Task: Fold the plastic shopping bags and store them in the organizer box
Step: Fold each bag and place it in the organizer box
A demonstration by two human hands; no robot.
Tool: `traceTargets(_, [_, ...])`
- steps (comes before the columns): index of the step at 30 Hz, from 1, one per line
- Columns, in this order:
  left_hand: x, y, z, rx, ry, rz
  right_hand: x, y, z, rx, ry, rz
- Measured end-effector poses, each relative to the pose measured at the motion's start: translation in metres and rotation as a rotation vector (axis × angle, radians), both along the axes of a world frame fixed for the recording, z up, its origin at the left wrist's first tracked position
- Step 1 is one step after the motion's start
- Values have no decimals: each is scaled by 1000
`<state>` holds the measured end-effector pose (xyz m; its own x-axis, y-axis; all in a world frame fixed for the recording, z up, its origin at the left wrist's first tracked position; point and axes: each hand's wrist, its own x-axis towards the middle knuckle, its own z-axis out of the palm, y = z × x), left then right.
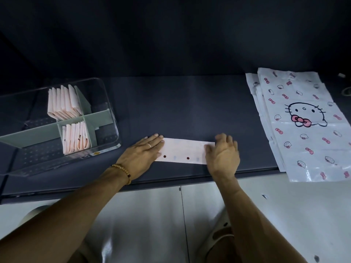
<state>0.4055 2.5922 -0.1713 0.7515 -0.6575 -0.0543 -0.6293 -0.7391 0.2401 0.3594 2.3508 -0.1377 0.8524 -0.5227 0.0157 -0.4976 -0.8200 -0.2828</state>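
A pale pink bag folded into a long strip (183, 151) lies flat near the front edge of the dark table (190, 111). My left hand (141, 154) presses flat on the strip's left end with straight fingers. My right hand (223, 154) rests on the strip's right end, its fingers bent over the edge; whether they pinch the plastic is unclear. The clear organizer box (112, 118) stands at the left, with grey dividers. Folded pink bags stand in its far compartment (64, 101) and in its near compartment (76, 137).
A stack of flat white shopping bags (303, 126) printed with cat faces and pink bows lies at the right and hangs over the table's front edge. A dark wall rises behind the table. Pale floor shows below the table edge.
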Motion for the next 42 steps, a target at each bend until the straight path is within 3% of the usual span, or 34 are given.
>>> traceTargets(3, [2,0,-1,-1,29,8,2,47,-4,-104,-190,315])
traceTargets(6, [0,1,-1,-38,73,23,3,99,-19,85,34,598])
traceTargets(8, [-1,2,0,-18,82,12,-1,102,-31,88,120,607])
traceTargets(12, [0,4,-3,6,72,19,-17,53,-37,-32,113,649])
traceTargets(21, [-3,3,-5,27,61,38,-40,-45,-28,-67,232,540])
traceTargets(24, [-15,1,2,76,-18,79,-39,-38,-21,-108,230,469])
traceTargets(26, [-30,0,10,109,-81,108,-40,-19,-12,-164,127,458])
traceTargets(30, [-61,4,21,95,-181,147,-51,30,-8,-164,-48,696])
traceTargets(37, [-80,21,18,-4,-189,-31,-60,32,-7,-115,-111,745])
traceTargets(42, [-74,5,31,-145,-121,95,-59,53,-2,52,-138,763])
